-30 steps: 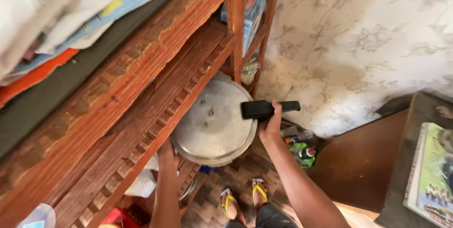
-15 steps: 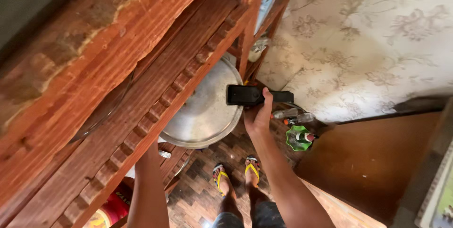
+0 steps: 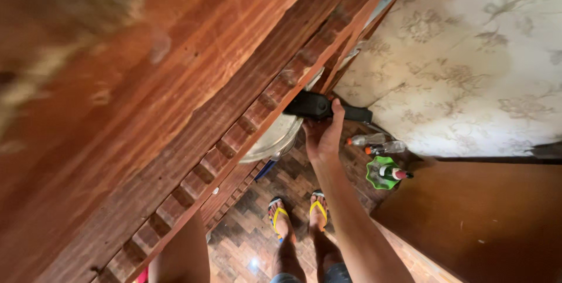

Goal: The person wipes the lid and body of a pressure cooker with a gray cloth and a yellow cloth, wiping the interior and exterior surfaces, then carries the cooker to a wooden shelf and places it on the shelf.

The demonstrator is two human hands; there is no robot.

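My right hand (image 3: 324, 135) grips the black handle (image 3: 321, 107) of a large silver metal pot (image 3: 275, 138). The pot is mostly tucked under the red-brown wooden shelf (image 3: 193, 101); only a curved part of its rim shows. My left forearm (image 3: 180, 254) reaches up beneath the shelf at the lower left, and the hand itself is hidden behind the wood. My feet in yellow flip-flops (image 3: 297, 213) stand on the patterned floor below.
A floral-papered wall (image 3: 462, 55) rises at the right. Bottles (image 3: 374, 141) lie at its foot beside a green dish holding a bottle (image 3: 386, 173). A brown wooden panel (image 3: 497, 218) fills the lower right. Lower slatted shelves (image 3: 231, 192) sit under the pot.
The pot has slid further in under the wooden shelf, with less of it showing. The view has dropped closer to the shelf, and my left hand has gone out of sight.
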